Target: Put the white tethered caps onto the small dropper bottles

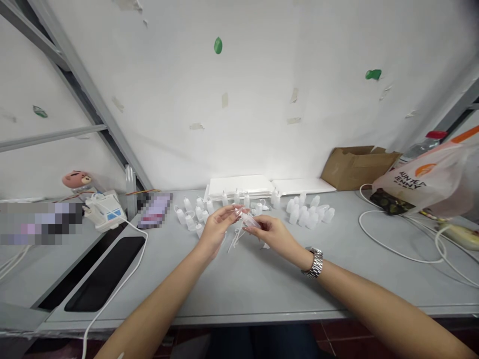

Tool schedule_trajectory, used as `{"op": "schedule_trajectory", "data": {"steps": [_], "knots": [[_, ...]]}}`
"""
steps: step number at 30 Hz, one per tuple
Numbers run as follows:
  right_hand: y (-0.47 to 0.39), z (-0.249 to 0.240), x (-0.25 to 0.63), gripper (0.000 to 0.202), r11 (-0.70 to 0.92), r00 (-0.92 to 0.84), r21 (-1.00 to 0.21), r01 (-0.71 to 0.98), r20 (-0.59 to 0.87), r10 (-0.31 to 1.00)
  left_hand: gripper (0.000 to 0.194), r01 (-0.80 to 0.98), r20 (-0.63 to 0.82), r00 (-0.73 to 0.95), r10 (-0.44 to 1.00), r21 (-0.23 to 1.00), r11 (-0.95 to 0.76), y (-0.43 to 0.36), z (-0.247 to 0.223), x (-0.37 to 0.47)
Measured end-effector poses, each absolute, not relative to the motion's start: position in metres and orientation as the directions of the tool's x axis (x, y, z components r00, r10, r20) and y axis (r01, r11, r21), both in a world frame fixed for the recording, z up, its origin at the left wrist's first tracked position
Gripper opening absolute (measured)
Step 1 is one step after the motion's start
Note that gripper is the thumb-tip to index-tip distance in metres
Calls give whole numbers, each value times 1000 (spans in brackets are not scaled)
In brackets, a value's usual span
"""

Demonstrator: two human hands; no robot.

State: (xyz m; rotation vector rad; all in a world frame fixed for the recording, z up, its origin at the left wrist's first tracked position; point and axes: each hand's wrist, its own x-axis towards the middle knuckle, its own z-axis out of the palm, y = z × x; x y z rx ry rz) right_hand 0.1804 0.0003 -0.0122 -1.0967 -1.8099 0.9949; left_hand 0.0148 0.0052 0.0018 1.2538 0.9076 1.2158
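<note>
Above the middle of the grey table, my right hand [275,233] is closed around a small translucent squeeze bottle [250,220], which lies tilted. The fingers of my left hand [219,223] pinch at the bottle's tip end; the exact part between them is too small to make out. A thin white cord-like piece [235,240] lies just below the hands. Several bottles with thin tips [190,222] stand to the left and behind. To the right is a cluster of several plain translucent bottles [309,215], some upright and some leaning.
Stacked white sheets [239,185] lie against the back wall. A cardboard box [359,167] and a plastic bag [419,174] stand at right, beside a looped white cable [396,259]. At left are a phone [155,210], a power adapter [105,212] and a black pad [105,274].
</note>
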Motion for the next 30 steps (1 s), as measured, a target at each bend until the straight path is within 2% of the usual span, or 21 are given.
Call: {"op": "schedule_trajectory", "data": {"steps": [10, 17, 20, 22, 26, 30], "knots": [[-1, -12, 179, 29, 362, -322, -861, 358, 250, 913, 25, -108, 108, 178, 978, 990, -89, 5, 2, 14], [-4, -12, 180, 19, 471, -283, -762, 444, 379, 881, 27, -88, 102, 117, 988, 992, -92, 7, 0, 13], [-5, -10, 181, 21, 484, -278, -755, 442, 398, 874, 24, -81, 137, 146, 980, 989, -127, 7, 1, 12], [-4, -8, 182, 25, 432, -300, -810, 397, 331, 895, 22, -66, 163, 179, 970, 986, -153, 6, 2, 11], [-2, -1, 185, 30, 224, -414, -942, 250, 105, 904, 24, -72, 192, 211, 958, 981, -180, 5, 5, 11], [-2, 4, 185, 31, 203, -396, -954, 220, 103, 912, 23, -86, 167, 178, 970, 984, -154, 5, 5, 12]]}}
